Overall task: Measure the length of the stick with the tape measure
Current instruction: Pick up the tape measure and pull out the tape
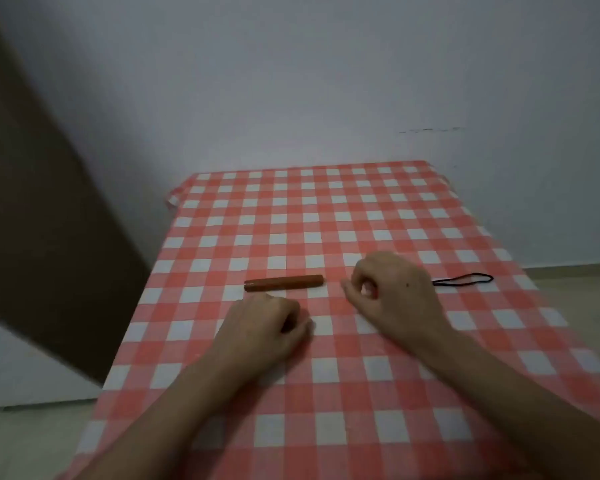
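A short brown stick [284,283] lies flat and crosswise on the red-and-white checked tablecloth [326,209]. My left hand [267,327] rests on the cloth just in front of the stick's middle, fingers curled into a fist with nothing visible in it. To the right of the stick's right end, my right hand [392,289] is closed over a small object, mostly hidden, with a pale bit showing between the fingers. A black strap loop [465,279] trails from under that hand to the right, so the object appears to be the tape measure. No tape is drawn out.
The table stands against a pale wall [291,81]. A dark brown panel [42,202] leans at the left beside the table's left edge. Pale floor shows at the right of the table.
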{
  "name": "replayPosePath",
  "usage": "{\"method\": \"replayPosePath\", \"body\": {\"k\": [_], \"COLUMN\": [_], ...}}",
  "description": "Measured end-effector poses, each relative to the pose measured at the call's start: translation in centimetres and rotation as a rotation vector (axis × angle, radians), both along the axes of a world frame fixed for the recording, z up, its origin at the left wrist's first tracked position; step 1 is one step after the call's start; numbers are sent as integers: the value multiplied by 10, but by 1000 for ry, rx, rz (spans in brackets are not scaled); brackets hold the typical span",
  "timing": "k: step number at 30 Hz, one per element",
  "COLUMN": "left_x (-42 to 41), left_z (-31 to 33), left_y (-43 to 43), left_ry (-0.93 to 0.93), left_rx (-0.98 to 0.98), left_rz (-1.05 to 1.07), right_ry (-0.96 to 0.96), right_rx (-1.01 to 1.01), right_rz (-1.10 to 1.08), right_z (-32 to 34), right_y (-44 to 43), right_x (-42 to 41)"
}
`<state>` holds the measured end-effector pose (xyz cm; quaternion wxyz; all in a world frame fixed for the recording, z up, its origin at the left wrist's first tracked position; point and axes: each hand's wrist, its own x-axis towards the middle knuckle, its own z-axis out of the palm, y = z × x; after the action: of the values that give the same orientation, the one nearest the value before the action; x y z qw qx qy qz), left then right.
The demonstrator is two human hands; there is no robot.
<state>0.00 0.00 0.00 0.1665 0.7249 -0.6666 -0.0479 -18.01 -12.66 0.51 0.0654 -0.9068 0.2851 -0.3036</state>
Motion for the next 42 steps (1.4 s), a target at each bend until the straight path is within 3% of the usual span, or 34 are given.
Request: {"method": "replayPosePath", "body": {"k": [3, 8, 17, 28, 35, 42], "left_x": [2, 4, 5, 4, 1, -3], "left_z": [2, 3, 2, 4, 9, 8], "left_y": [-1, -2, -4, -2, -2, -3], "left_ry": [28, 67, 78, 78, 45, 68], "left_rx": [4, 8, 19, 17, 27, -14], "left_rz": [17, -8, -13, -24, -16, -16], "right_ry": [-10, 146, 37, 35, -126, -117], "right_rx": [-28, 165, 117, 152, 73, 127], "right_rz": [-163, -265, -345, -304, -118, -2], "right_z": [4, -17, -21, -22, 10, 7], "right_y": [-18, -33, -30, -30, -7, 1], "right_x": [-4, -9, -8, -6, 1, 3]}}
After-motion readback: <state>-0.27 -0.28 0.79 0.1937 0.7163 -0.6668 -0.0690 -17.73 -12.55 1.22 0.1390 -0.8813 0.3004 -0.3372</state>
